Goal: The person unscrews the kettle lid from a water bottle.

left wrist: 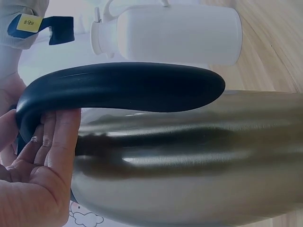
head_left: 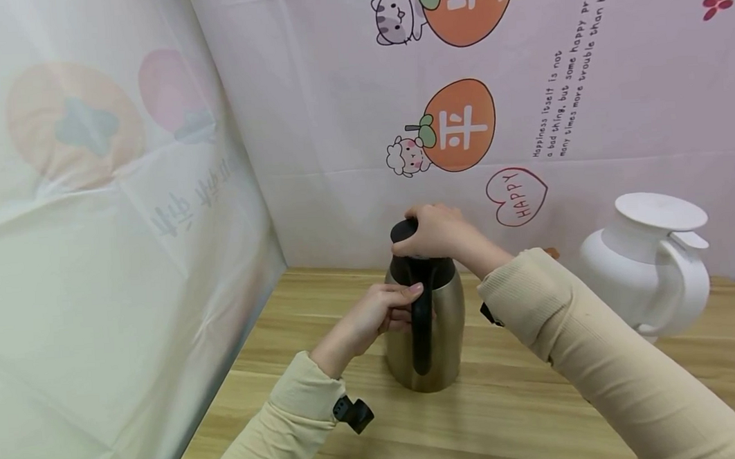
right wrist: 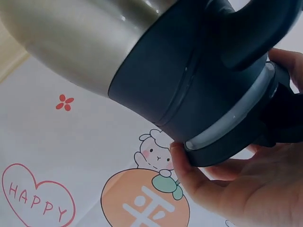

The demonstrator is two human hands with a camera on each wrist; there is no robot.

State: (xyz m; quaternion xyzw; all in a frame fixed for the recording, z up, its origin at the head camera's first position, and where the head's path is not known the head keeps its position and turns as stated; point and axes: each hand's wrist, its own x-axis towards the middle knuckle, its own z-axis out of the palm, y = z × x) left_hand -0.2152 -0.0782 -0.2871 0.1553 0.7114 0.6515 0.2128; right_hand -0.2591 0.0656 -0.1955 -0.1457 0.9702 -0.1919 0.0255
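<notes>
As the curled fingers (right wrist: 191, 177) of a person's right hand (head_left: 439, 231) grip a black lid (head_left: 403, 230), those of the left hand (head_left: 379, 310) hook around the black handle (head_left: 422, 337) of a steel jug (head_left: 448, 336). The work appears midway: the lid is on, above a pale band (right wrist: 234, 117), and whether tightening or removal is left cannot be told. The steel jug stands upright on a wooden bench (head_left: 508, 416), nearer the left edge than the right; a white jug (head_left: 626, 278) stands toward the back right corner.

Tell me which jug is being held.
The silver metal jug: the left hand holds its black handle, the right hand its round black lid; neither touches the tall white jug.
</notes>
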